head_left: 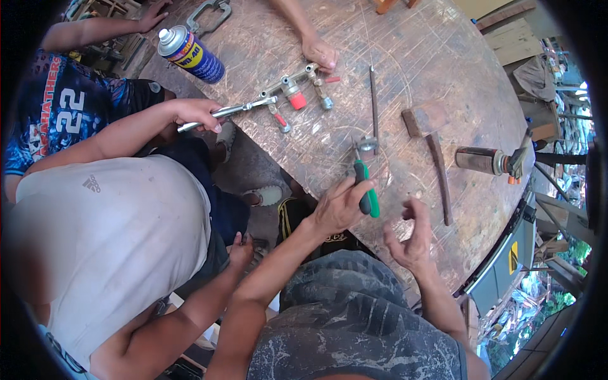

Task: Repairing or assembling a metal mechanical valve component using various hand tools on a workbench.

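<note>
From the head view, I see the person's left hand (342,206) wrapped around the black-and-green handles of a pair of needle-nose pliers (372,201), their nose pointing to about twelve o'clock over the round tabletop (316,152). A small round metal piece (368,145) lies beside the nose; I can't tell whether they touch. The right hand (411,237) holds nothing, thumb and forefinger spread apart, with the pliers toward ten-thirty from it.

Clockwise around the left hand, a slim dark rod (373,101) lies between twelve and one, a brown block (411,123) at one, and a curved dark bar (439,174) and a torch canister (479,161) between two and three. At eleven is a brass manifold (288,84) with red-handled valves; one co-worker's hand (201,114) grips a wrench (221,113) at its left end, another co-worker's hand (321,53) rests at its far end. A blue spray can (201,63) stands beyond, between ten and eleven.
</note>
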A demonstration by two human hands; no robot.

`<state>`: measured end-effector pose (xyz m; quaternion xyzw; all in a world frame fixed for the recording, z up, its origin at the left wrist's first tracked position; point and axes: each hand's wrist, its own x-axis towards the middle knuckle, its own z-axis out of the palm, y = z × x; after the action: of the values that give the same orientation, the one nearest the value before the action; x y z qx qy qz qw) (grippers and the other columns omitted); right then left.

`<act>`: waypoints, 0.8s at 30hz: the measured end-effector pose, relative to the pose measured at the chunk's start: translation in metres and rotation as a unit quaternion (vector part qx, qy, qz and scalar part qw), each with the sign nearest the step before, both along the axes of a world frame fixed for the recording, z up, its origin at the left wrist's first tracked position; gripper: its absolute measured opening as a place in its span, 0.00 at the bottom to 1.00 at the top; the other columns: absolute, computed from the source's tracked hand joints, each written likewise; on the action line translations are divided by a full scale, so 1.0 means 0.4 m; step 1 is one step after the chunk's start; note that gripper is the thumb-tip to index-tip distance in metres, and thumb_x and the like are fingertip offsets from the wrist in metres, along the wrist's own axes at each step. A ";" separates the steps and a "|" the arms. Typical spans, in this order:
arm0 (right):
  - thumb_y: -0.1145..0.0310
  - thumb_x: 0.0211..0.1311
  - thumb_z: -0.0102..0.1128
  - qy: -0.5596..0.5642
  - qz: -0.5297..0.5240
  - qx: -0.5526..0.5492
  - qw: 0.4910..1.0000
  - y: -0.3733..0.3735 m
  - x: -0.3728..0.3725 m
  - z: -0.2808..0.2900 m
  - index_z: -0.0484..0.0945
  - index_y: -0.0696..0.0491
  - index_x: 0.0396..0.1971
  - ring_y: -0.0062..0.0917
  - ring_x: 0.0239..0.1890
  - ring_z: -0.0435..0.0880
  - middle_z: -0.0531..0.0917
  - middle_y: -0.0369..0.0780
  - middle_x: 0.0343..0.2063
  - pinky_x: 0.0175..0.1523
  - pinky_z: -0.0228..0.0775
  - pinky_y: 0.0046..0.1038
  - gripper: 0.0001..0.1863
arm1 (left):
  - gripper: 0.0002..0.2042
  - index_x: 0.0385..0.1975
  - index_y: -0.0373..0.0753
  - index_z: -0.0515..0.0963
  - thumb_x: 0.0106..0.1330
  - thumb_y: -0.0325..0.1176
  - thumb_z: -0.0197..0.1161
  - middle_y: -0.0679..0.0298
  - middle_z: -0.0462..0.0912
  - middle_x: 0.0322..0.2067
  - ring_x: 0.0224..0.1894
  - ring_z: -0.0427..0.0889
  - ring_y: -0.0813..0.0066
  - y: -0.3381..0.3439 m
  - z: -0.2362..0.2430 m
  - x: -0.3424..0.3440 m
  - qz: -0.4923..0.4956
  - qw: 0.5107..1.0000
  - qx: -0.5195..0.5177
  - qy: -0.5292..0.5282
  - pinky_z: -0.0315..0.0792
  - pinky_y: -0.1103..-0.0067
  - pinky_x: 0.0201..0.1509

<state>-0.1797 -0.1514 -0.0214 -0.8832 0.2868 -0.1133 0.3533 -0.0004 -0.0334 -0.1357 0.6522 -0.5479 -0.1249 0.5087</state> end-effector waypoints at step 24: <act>0.67 0.64 0.70 -0.181 -0.136 -0.021 0.974 0.033 -0.367 -0.362 0.73 0.65 0.60 0.50 0.56 0.77 0.75 0.56 0.57 0.60 0.75 0.49 0.28 | 0.34 0.70 0.36 0.51 0.73 0.38 0.64 0.33 0.81 0.56 0.65 0.75 0.39 0.037 -0.099 0.037 -0.064 0.996 0.065 -0.021 0.69 0.57 0.66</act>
<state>-0.3264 -0.1382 -0.1661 -0.8077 0.3331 -0.3247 0.3622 0.0143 -0.0187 -0.1755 0.6499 -0.5898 -0.1794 0.4445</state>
